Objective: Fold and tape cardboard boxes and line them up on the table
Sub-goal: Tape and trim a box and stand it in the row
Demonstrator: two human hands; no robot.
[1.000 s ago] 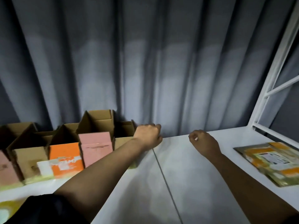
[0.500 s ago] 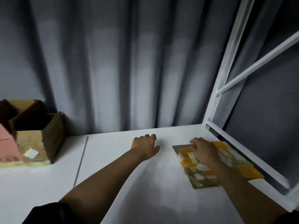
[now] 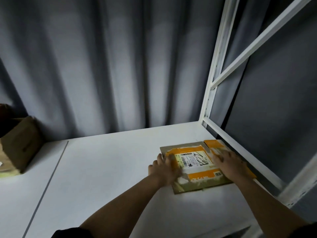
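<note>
Head view of a person's two bare hands on a flattened cardboard box [image 3: 193, 170] lying on a white table [image 3: 106, 169]. The left hand [image 3: 163, 169] lies at the box's left edge, its fingers extended and loosely spread; the fingertips [image 3: 169, 158] reach onto the orange printed band of the cardboard, while the thumb side stays over the bare tabletop just beside the edge. Motion blur softens this hand, so whether the thumb hooks under the edge cannot be told. The right hand [image 3: 230, 164] rests palm down on the right part of the box, fingers straight and fanned toward the left, touching the surface without curling round anything. Between the two hands a white shipping label [image 3: 192, 159] with barcodes and a black scrawl is exposed. The box lies flat near the table's right rear corner, its right edge just beside the lower rail of a white metal frame [image 3: 228, 134] that rises along the table's right side. Remnants of torn tape show along its near edge. At the far left of the table, well apart from the hands, an erected brown cardboard box [image 3: 18, 145] stands with its top open. A grey pleated curtain [image 3: 111, 66] hangs behind the table. A seam [image 3: 49, 181] runs across the tabletop between the two boxes.
</note>
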